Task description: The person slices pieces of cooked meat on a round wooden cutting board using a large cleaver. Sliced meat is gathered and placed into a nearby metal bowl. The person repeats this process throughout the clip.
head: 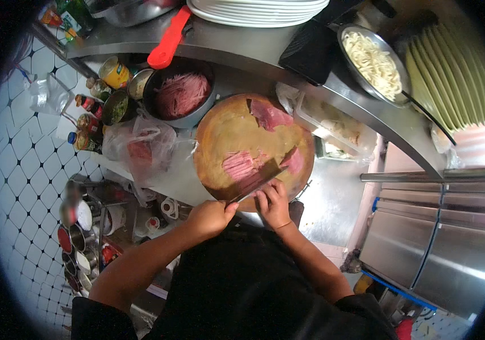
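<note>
My left hand (210,219) grips the handle of a kitchen knife (257,185), its blade slanting up to the right across a round wooden chopping board (225,123). Against the near side of the blade rest the bent fingers of my right hand (274,204); what lies under them is hidden. Beyond the blade is a row of thin-cut pink meat strips (238,165). One small meat piece (294,160) lies right of the knife tip, and a larger raw meat piece (270,114) is at the board's far side.
Left of the board stand a dark pot of shredded meat (183,95), a plastic bag with meat (140,148), jars and bottles. A steel shelf (242,59) curves overhead, bearing white plates (259,12), a red-handled tool (168,42) and a noodle bowl (372,66). Plastic containers (332,123) sit at right.
</note>
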`<state>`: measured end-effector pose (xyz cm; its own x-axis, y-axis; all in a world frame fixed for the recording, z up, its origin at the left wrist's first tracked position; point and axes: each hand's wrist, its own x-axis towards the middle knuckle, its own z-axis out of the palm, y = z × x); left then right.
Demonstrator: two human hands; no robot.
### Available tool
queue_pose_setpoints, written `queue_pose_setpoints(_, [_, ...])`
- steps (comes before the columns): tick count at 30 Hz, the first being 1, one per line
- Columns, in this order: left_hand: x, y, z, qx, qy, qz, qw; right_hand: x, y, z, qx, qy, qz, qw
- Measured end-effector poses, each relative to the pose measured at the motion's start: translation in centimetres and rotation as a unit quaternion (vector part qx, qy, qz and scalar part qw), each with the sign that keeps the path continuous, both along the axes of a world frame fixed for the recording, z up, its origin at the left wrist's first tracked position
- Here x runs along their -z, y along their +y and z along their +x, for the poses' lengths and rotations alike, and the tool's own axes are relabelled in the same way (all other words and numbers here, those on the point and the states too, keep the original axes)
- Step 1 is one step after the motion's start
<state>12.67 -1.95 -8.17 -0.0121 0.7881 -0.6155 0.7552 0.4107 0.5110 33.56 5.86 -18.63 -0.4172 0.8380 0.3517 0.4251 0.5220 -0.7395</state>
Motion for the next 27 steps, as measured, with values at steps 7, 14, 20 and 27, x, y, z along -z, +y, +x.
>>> queue_pose_setpoints(7, [-0.7,-1.9,-4.7,0.006,0.051,0.092,0.994,-2.6,-0.2,0.0,0.015,0.02,-0.061,0.998])
queue_pose_setpoints(14, [-0.2,-1.9,-4.3,0.005,0.051,0.115,0.992,-4.7,2.9,1.0,-0.141,-0.085,-0.01,0.986])
queue_pose_setpoints(20, [0.1,-1.5,-5.3,-0.001,0.004,0.086,0.996,-4.3,5.3,-0.1,-0.214,-0.182,0.013,0.96])
queue_pose_setpoints(27, [-0.8,-2.9,-5.4,-0.01,-0.017,0.159,0.987,-6.4,4.6,-0.2,-0.198,-0.254,0.019,0.947])
